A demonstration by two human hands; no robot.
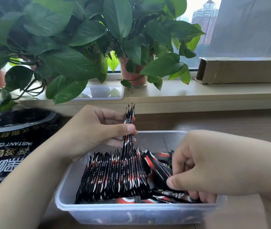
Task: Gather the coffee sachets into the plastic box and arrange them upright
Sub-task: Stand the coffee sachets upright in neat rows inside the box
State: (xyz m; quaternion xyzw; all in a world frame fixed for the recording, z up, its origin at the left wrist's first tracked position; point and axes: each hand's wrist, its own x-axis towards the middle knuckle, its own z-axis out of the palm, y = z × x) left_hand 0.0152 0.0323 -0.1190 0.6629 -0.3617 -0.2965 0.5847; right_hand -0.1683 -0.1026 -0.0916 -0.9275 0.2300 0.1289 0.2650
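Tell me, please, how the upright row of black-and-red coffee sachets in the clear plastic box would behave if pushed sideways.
The upright row of black-and-red sachets would probably topple like dominoes: each thin sachet leans on its neighbours. The few sachets pinched by the left hand stand straight, so they seem stiff. The glossy loose sachets under the right hand would likely slide.

Green leafy potted plants (81,38) and a long brown cardboard box (242,70) sit on the pale windowsill (197,92)

A high-rise office or flat: wooden desk (230,123) beside windowsill (197,91) with potted plants (98,38), towers (205,19) outside.
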